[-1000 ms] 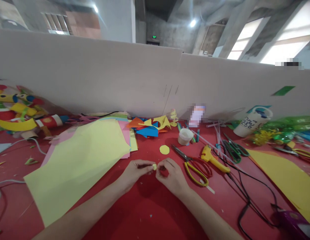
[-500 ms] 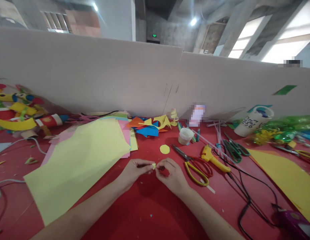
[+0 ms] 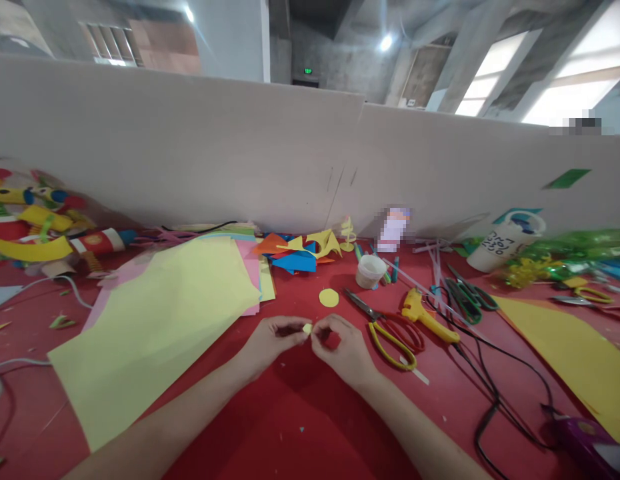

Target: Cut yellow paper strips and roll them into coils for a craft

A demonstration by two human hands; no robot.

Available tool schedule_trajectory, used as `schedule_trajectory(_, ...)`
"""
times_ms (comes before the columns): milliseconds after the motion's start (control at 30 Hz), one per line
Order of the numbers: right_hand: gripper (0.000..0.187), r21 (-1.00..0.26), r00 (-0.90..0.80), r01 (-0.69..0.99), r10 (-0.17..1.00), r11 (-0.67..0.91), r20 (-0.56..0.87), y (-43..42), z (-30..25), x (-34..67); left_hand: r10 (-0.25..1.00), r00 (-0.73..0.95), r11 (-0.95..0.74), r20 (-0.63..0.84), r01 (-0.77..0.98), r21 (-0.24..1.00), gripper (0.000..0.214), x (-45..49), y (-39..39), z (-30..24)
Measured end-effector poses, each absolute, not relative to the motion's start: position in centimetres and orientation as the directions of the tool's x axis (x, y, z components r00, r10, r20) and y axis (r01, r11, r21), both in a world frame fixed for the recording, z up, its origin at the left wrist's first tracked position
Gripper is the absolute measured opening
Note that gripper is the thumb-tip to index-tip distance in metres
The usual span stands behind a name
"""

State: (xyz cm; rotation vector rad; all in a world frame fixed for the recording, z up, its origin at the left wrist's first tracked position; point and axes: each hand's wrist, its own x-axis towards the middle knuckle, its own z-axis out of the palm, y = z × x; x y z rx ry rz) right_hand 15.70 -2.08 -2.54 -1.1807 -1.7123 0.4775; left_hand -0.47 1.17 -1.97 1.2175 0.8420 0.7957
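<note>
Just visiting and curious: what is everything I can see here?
Paper piece: one, pale yellow, centre
Disc: one, yellow, beyond paper piece
Stacked sheets: several, yellow over pink, left
Scraps: several, orange, blue, yellow, back centre
Partition: one, whitish, back
Spiral: one, yellow, by partition
Scissors: at least three, red-yellow or green handles, right
Tub: one, white, behind scissors
Glue gun: one, yellow, right
Lettered container: one, white, back right
Loose sheets: count unclear, orange-yellow, right
Cords: several, black right, white left
Figures: several, multicoloured, far left
Device: one, purple, bottom right
Table: one, red, beneath
Left hand: one, bare, pinching paper piece
Right hand: one, bare, close by
</note>
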Motion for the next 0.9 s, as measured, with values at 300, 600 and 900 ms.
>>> schedule_trajectory(300, 0.008, -0.762, -0.035, 0.440, 0.857, 0.475, 0.514, -2.04, -2.41, 15.73, 0.896, 0.422, 0.208, -0.134, -0.133, 0.969, 0.026, -0.48, 1.18, -2.39)
schedule_trajectory(600, 0.011, -0.742, -0.014, 0.487, 0.854, 0.460, 0.520, -2.29, -2.83, 15.41, 0.919, 0.377, 0.175, -0.116, -0.125, 0.977, 0.023, -0.18, 0.98, -2.81)
schedule_trajectory(900, 0.010, -0.676, -0.040, 0.574, 0.840, 0.463, 0.541, -2.34, -2.62, 15.42, 0.880, 0.463, 0.183, -0.103, -0.132, 0.974, 0.024, -0.07, 0.54, -2.45)
